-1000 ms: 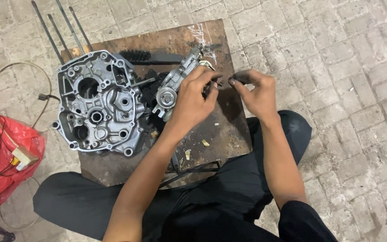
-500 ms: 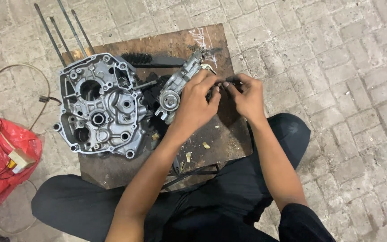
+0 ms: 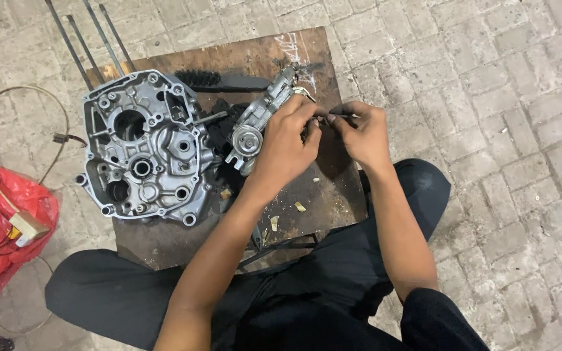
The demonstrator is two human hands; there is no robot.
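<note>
Head view. You sit on the paved floor with a dark, worn board serving as your desk across your knees. Your left hand lies over the lower end of a small grey metal engine part; its fingers are curled closed around that part and steady it. The part's long axis runs on a diagonal, from the round boss near your left wrist up and away toward the far right corner of the desk. Your right hand sits just beside the left, on its right, with its fingers pinched closed on a thin metal pin. The pin lies nearly level and points left, toward the part; whether its tip touches the part cannot be told, since your left fingers cover that spot. The right hand is therefore the nearer one to the pin's working end. To the left, well apart from both hands, rests a large silver engine case; beyond it lie long rods and a black brush, and a red bag sits on the floor.
</note>
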